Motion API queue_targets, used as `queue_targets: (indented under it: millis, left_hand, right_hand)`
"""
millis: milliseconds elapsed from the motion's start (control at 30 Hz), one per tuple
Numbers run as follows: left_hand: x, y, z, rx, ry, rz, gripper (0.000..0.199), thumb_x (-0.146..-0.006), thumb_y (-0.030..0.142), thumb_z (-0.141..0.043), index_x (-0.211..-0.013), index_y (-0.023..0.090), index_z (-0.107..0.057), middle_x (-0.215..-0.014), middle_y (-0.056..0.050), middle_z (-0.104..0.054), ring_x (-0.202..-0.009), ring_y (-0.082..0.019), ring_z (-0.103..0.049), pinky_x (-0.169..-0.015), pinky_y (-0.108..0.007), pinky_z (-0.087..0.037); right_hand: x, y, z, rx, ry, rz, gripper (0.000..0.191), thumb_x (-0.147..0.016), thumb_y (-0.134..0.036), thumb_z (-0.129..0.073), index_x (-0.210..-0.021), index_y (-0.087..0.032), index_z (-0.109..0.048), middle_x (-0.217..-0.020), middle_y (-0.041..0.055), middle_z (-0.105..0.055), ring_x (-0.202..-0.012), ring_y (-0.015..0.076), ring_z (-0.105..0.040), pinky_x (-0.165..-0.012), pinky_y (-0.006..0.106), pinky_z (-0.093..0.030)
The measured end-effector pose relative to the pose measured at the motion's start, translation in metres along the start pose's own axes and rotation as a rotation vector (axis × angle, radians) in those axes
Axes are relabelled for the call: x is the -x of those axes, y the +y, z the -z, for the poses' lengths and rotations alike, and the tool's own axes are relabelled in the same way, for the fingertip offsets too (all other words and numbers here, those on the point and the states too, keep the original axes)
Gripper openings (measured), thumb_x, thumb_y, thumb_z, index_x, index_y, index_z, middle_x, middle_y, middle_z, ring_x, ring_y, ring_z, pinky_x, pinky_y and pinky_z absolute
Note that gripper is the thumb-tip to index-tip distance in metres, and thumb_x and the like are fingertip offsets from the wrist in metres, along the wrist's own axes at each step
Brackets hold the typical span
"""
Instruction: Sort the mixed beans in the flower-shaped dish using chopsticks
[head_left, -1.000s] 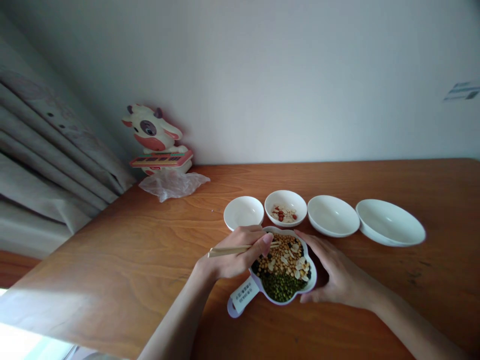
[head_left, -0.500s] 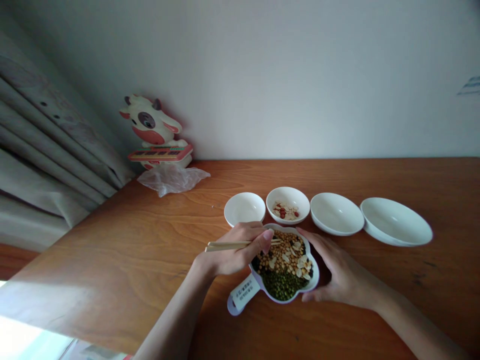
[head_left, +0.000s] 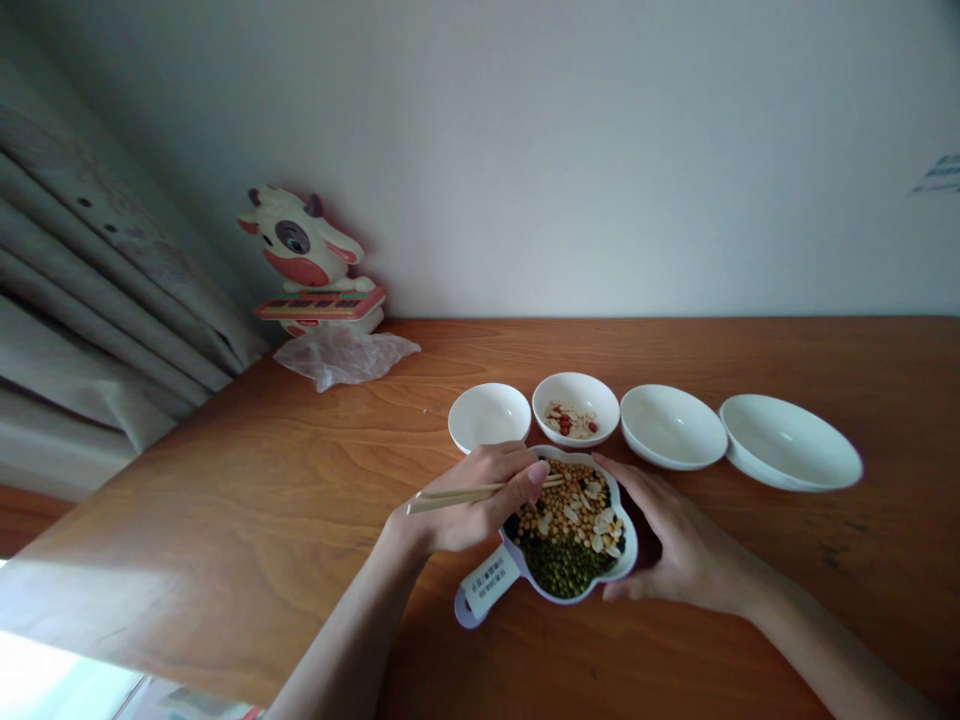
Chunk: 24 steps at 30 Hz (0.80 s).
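Fingers of the left hand [head_left: 480, 490] curl closed around a pair of wooden chopsticks [head_left: 450, 498], whose tips reach over the yellow soybeans [head_left: 555, 490]; whether they pinch anything is hard to tell. The right hand [head_left: 675, 545] clasps a white divided dish [head_left: 632, 545] from the far side, fingers at its upper rim and thumb at its lower rim. The dish sits on the wooden desk [head_left: 225, 500], with its labelled handle [head_left: 480, 595] pointing toward the left forearm. Dark green mung beans [head_left: 562, 570] fill its lower section, with pale almond slices [head_left: 600, 510] beside the soybeans. Just beyond its rim stand four white bowls in a row; the second, a small bowl [head_left: 576, 395], holds peanuts and almond slices [head_left: 570, 422].
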<state>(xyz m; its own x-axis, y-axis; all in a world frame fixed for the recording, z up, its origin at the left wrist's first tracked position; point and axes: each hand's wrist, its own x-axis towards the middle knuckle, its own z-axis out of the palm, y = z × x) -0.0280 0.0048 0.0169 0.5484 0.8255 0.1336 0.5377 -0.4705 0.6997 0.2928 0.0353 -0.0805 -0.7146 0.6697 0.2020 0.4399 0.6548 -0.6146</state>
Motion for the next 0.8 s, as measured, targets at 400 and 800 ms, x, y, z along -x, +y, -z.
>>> queue_targets:
  millis: [400, 800]
  left_hand:
    - [-0.0001, -0.0028, -0.0063, 0.036, -0.033, 0.069, 0.051, -0.120, 0.055, -0.032, -0.097, 0.020, -0.059, -0.097, -0.004, -0.065, -0.086, -0.019, -0.060, -0.078, -0.032, -0.046]
    - [-0.0033, 0.0047, -0.0057, 0.020, 0.050, 0.022, 0.051, -0.121, 0.048, -0.030, -0.091, 0.021, -0.061, -0.091, -0.004, -0.069, -0.082, -0.019, -0.063, -0.079, -0.033, -0.050]
  right_hand:
    - [-0.0037, -0.0055, 0.0037, -0.029, 0.022, 0.039, 0.136, -0.069, -0.069, -0.098, -0.176, -0.038, -0.021, -0.176, 0.0157, -0.047, -0.156, 0.0474, -0.051, -0.126, 0.067, -0.046]
    - [-0.0018, -0.0026, 0.0007, 0.004, 0.055, 0.047, 0.140, -0.068, -0.072, -0.097, -0.178, -0.040, -0.016, -0.176, 0.0158, -0.047, -0.154, 0.0479, -0.053, -0.124, 0.070, -0.049]
